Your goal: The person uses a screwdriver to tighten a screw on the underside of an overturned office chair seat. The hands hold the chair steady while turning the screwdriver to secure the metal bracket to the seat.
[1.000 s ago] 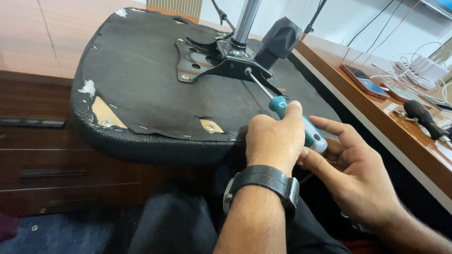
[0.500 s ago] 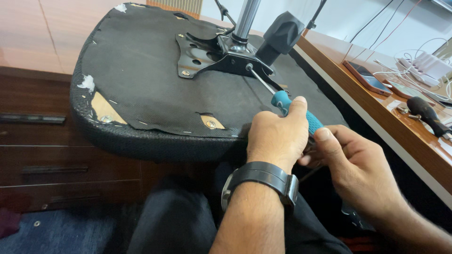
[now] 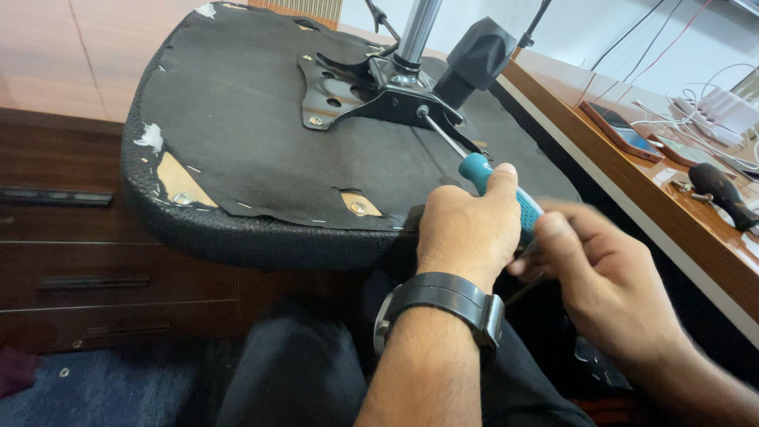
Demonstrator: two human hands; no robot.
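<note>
Left hand (image 3: 468,229) fisted — right hand (image 3: 609,277) cupped.

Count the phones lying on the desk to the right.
2. One phone with a reddish case lies nearest the desk edge; a second phone lies just right of it, partly under white cables. More may lie past the frame's right edge.

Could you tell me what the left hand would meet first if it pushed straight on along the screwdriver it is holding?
Probably the black metal mounting plate under the chair seat: the left hand aims the screwdriver at a screw there.
</note>
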